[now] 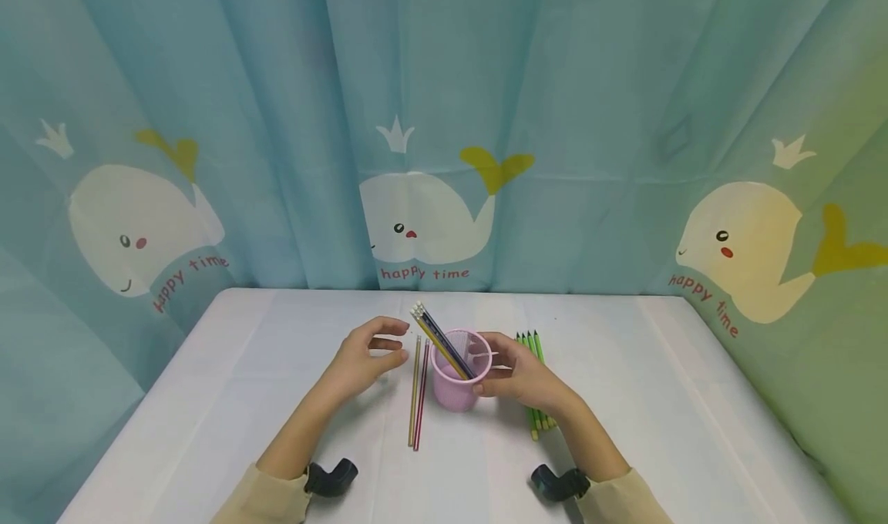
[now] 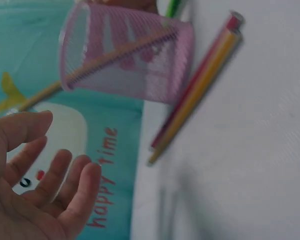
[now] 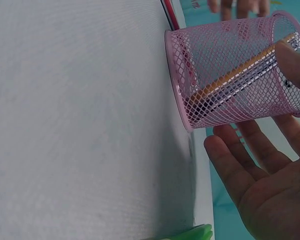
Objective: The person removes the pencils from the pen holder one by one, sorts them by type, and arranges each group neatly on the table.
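A pink mesh pencil cup [image 1: 454,395] stands near the middle of the table. Several yellow and dark pencils [image 1: 435,333] lean in it towards the left, their pale ends above the rim. My right hand [image 1: 520,371] grips the cup from the right, its thumb [image 3: 291,62] near the rim in the right wrist view. To the left of the cup, my left hand [image 1: 364,361] is held with loosely bent fingers and nothing in them. Between that hand and the cup lie a gold pencil [image 1: 414,401] and a red pencil [image 1: 421,404], side by side.
Several green pencils [image 1: 537,348] lie on the white table [image 1: 277,377], partly behind my right hand and wrist. A blue curtain [image 1: 590,223] with whale prints hangs behind the table's far edge. A black wrist mount [image 1: 331,479] sits by the left sleeve.
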Action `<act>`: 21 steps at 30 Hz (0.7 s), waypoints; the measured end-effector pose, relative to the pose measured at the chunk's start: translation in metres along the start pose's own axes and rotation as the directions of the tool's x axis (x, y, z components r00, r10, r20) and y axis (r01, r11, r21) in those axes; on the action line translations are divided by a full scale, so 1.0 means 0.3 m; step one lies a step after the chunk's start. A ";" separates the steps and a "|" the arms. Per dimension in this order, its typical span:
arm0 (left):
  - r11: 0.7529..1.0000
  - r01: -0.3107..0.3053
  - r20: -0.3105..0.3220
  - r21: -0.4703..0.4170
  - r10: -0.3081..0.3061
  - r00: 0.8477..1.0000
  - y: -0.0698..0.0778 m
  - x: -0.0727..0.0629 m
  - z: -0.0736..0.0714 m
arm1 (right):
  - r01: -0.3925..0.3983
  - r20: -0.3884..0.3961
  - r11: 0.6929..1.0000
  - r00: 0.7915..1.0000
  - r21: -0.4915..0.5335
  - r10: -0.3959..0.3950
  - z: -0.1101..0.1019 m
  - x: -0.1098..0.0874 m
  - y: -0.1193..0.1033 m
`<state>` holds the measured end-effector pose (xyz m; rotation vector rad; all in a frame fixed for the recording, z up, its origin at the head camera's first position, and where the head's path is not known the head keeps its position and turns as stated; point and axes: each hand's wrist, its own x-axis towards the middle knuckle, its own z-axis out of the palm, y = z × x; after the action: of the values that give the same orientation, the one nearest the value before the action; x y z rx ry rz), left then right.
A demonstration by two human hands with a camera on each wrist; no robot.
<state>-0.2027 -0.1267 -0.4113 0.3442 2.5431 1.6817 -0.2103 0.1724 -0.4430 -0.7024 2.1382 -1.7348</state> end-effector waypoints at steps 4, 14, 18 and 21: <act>0.995 -0.102 -0.009 0.017 0.102 0.995 0.041 -0.025 0.004 | 0.001 0.002 1.000 1.000 -0.002 -0.001 0.003 -0.004 0.005; 0.967 -0.227 0.014 0.117 0.227 0.974 0.080 -0.043 0.032 | 0.006 0.003 1.000 1.000 0.006 -0.006 0.001 -0.004 0.014; 0.964 -0.236 0.020 0.118 0.236 0.972 0.090 -0.048 0.032 | 0.011 0.006 1.000 1.000 0.006 -0.011 0.001 -0.001 0.008; 0.961 -0.253 0.024 0.109 0.252 0.967 0.094 -0.048 0.034 | 0.013 0.005 1.000 1.000 0.007 -0.013 0.001 0.001 0.003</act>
<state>-0.1826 -0.1101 -0.3904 0.7125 2.6881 1.6088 -0.2106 0.1723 -0.4440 -0.7202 2.1278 -1.7446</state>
